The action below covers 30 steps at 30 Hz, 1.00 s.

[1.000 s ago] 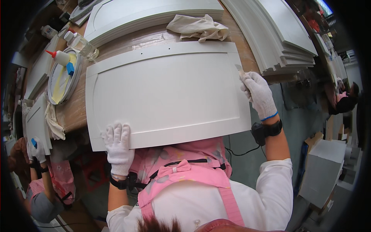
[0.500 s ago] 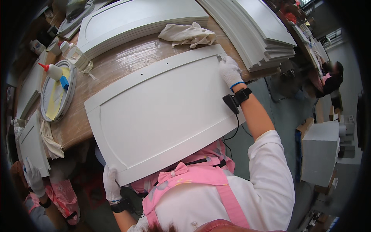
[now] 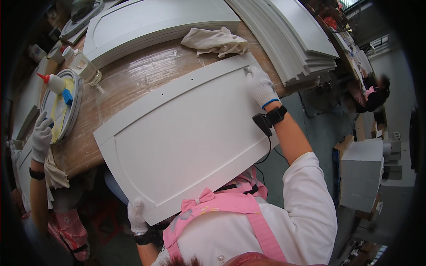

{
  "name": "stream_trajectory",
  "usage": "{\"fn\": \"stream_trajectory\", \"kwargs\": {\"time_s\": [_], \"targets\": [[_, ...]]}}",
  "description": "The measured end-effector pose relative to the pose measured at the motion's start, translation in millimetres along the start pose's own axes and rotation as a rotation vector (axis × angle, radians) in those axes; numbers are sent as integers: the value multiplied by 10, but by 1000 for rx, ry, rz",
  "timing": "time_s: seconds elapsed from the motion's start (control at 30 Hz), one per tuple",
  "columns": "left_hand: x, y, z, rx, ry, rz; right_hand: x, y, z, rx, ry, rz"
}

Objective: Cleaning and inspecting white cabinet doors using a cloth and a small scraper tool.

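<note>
A white door panel (image 3: 191,137) with a recessed centre and two small holes lies tilted across the table's near edge and my lap. My left hand (image 3: 138,217), in a white knit glove, is closed on its near left corner. My gloved right hand (image 3: 261,86) is bent over the panel's far right corner, fingers pressed together on a small grey piece (image 3: 247,70) at the recess edge. Most of that piece is hidden, so its kind cannot be told. A crumpled cream cloth (image 3: 215,41) lies just beyond the panel.
White panels are stacked at the back (image 3: 164,22) and right (image 3: 284,40). On the left stand a clear bottle (image 3: 84,66) and a round lid (image 3: 73,117) bearing a red-tipped glue bottle (image 3: 55,83) and blue block (image 3: 67,96). A co-worker's gloved hand (image 3: 41,142) is beside the lid.
My right hand has shifted slightly left and nearer along the panel's edge. The panel's near left corner and my left hand moved right. The co-worker's hand rose to the lid.
</note>
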State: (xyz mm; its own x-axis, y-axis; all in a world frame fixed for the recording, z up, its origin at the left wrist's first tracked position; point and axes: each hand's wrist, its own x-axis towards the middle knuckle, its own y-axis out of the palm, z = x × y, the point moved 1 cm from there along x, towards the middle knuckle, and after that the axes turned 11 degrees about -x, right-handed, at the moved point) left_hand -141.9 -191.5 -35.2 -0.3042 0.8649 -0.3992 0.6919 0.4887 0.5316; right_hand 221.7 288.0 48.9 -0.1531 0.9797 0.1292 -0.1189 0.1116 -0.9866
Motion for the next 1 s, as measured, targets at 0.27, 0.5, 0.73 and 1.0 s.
{"fn": "stream_trajectory", "kwargs": {"time_s": [0.27, 0.5, 0.73, 1.0], "targets": [[113, 126, 77, -147, 108, -73, 18, 9, 232, -207, -27, -5], [226, 110, 64, -264, 25, 0, 61, -168, 138, -64, 245, 116], [237, 73, 84, -313, 14, -39, -158, -104, 485, -118, 45, 0], [278, 5, 134, -274, 44, -46, -64, 4, 225, 55, 66, 7]]}}
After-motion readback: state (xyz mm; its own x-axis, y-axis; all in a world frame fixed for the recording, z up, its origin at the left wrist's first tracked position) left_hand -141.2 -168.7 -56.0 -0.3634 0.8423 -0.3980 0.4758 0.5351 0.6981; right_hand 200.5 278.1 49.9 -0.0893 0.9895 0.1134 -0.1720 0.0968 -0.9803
